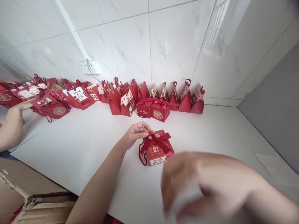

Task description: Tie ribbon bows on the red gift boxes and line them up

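A red gift box (153,154) with gold and white Chinese lettering sits on the white table. A dark red ribbon (157,140) is tied in a bow over its top, and a twisted red cord handle (141,155) hangs at its left side. My left hand (138,134) grips the box at its upper left edge, with thumb and fingers beside the bow. In front of the box and to its right, my right hand (184,183) is smeared by motion. Its fingers cannot be made out, nor whether anything is in them.
Several red gift boxes (161,112) line the tiled wall, some with ribbon loops. More red boxes (79,95) crowd the left, where another person's hand (17,112) touches one. An open cardboard carton (46,211) stands below the table's left edge. A socket (88,67) is on the wall.
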`<move>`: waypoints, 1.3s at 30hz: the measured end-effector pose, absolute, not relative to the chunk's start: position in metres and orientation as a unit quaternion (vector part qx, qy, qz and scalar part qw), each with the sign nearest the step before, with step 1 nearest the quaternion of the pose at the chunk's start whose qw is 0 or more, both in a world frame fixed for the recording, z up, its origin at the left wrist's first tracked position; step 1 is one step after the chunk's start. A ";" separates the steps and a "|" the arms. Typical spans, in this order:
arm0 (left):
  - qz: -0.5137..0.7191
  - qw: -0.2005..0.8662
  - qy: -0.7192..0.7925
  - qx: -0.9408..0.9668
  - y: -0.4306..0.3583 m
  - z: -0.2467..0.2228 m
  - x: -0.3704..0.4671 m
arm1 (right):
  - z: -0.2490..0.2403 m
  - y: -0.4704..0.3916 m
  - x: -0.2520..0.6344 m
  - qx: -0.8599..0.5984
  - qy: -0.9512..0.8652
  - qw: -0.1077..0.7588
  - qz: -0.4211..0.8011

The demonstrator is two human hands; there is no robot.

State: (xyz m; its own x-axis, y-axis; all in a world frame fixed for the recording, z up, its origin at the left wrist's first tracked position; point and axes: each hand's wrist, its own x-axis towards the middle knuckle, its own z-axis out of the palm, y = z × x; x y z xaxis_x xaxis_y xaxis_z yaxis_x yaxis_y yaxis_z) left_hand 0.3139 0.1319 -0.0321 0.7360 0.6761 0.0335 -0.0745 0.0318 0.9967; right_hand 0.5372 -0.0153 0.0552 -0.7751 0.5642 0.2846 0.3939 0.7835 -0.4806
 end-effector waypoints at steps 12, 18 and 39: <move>0.273 0.666 0.259 0.644 0.130 -0.032 0.320 | -0.033 -0.016 0.459 -0.453 -0.872 0.146 -0.116; 0.258 0.626 0.261 0.689 0.119 -0.021 0.323 | -0.013 -0.020 0.476 -0.433 -0.886 0.153 -0.062; 0.214 0.416 0.287 0.836 0.114 -0.015 0.324 | 0.027 -0.010 0.504 -0.446 -0.845 0.163 0.245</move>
State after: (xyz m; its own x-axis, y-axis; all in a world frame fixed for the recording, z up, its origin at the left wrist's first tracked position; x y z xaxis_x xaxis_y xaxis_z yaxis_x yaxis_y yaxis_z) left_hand 0.3241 0.1137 -0.0154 0.7442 0.6573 0.1190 0.3011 -0.4891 0.8186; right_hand 0.5036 -0.0104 0.0267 -0.5488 0.8340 0.0575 0.6741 0.4821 -0.5596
